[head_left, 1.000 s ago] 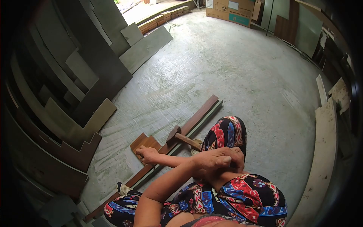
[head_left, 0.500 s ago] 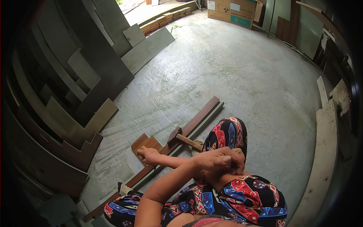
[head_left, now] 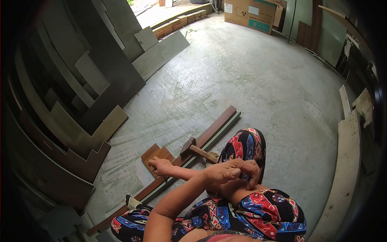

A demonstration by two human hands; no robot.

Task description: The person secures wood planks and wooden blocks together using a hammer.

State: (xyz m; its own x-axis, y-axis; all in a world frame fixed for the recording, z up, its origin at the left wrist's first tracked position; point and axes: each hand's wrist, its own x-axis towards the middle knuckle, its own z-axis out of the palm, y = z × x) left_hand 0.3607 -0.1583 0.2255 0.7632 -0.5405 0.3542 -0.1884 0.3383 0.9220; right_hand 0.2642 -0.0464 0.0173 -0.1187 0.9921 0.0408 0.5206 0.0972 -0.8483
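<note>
My arms are crossed. My left hand (head_left: 231,172) reaches over to my right arm near the elbow, its fingers bent and apart from the thumb, with fingertips on the skin and nothing held. Down by the floor, my right hand (head_left: 160,166) is curled closed at small brown wooden pieces (head_left: 150,155); whatever its fingers hold is hidden. Beside it a long brown wooden strip (head_left: 213,127) runs diagonally, next to a greenish-edged strip (head_left: 225,128). A hammer (head_left: 188,147) rests across the strips, its wooden handle pointing toward my knee.
Dark and grey panels (head_left: 107,68) lean at the left. A long pale board (head_left: 342,157) lies along the right side. At the back stands an air conditioner carton (head_left: 250,18). My patterned trouser legs (head_left: 270,213) fill the near area.
My left hand has loosened from a tighter curl, its fingers extending down to my right arm. My right hand stays by the wooden pieces. The view has shifted slightly.
</note>
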